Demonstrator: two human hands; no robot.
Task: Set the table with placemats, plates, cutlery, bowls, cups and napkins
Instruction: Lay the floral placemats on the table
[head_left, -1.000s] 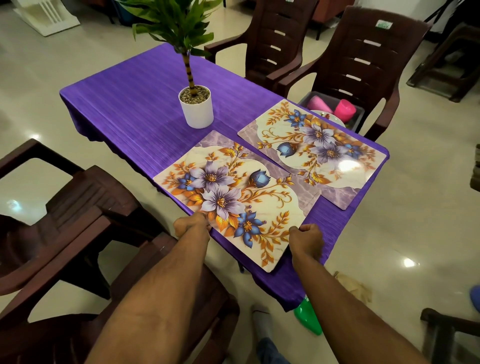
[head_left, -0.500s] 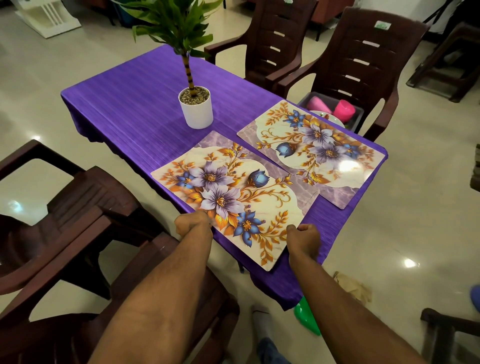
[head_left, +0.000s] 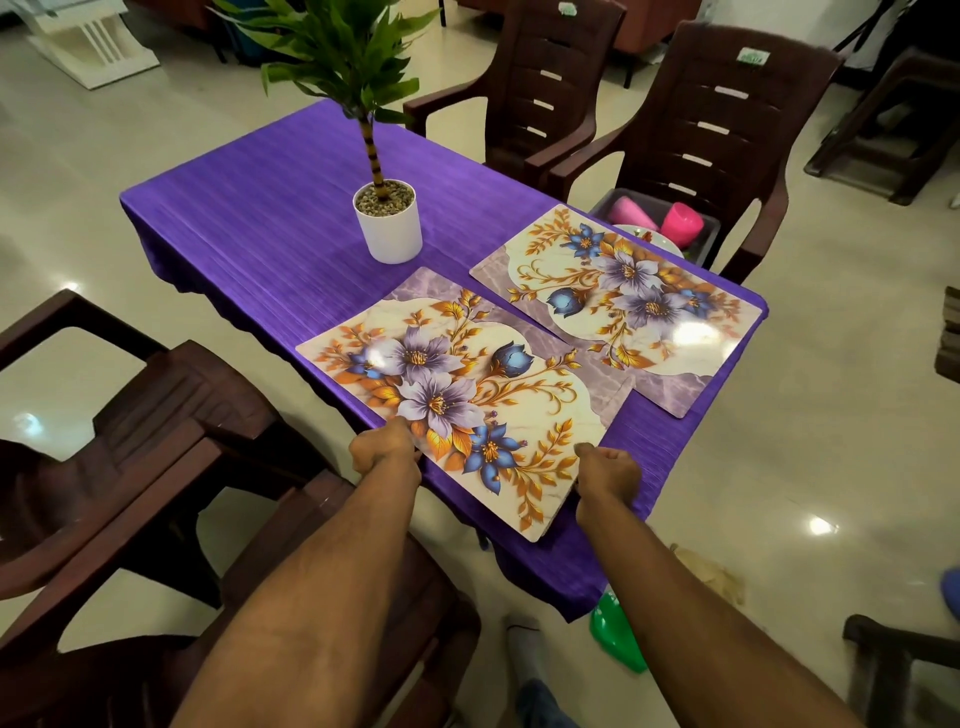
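Here both hands, left (head_left: 385, 451) and right (head_left: 609, 470), pinch the near placemat (head_left: 467, 400), fingertips hidden beneath.

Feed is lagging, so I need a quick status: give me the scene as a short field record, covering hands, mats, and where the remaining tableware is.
left hand: grips near mat's near edge
right hand: grips same mat's near corner
near mat: flat on tablecloth, near corner overhanging the edge
far mat: flat, not held
plant pot: mid-table, beyond the near mat
bin: on far chair, holds pink cups and a plate
on mats: nothing yet
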